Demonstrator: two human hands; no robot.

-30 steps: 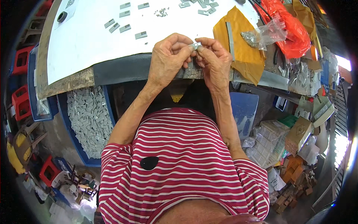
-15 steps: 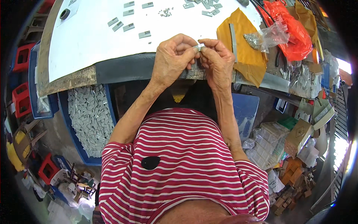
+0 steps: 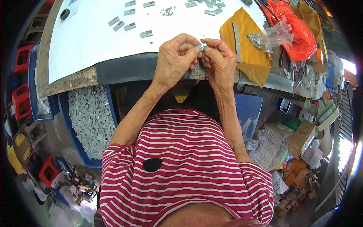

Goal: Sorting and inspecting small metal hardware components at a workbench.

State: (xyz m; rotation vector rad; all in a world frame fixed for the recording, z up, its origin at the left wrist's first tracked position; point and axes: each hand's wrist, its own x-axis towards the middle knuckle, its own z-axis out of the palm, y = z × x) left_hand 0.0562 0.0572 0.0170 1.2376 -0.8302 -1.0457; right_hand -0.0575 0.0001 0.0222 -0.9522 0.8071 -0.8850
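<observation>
Between both hands, over the front edge of the white-topped table (image 3: pixel 87 49), is a small grey rectangular block (image 3: pixel 203 46). My left hand (image 3: pixel 174 58) pinches its left end with thumb and fingers. The right end is pinched by my right hand (image 3: pixel 220 60). Fingertips hide much of the block. Similar grey blocks (image 3: pixel 146 34) lie scattered on the white sheet, beyond and left of my hands. A small pile of tiny grey bits (image 3: pixel 167 11) lies farther back, and more grey pieces (image 3: pixel 210 12) sit at the far middle.
Right of my hands lies a yellow-brown envelope (image 3: pixel 253 64) with a grey strip on it. Beside it are a clear bag of small metal parts (image 3: pixel 259 41) and a red plastic bag (image 3: pixel 302 41). Below the table at left stands a blue bin (image 3: pixel 68 125) full of grey blocks.
Both hands keep their pinch on the block in nearly the same place. The block appears slightly more tilted, its right end higher.
</observation>
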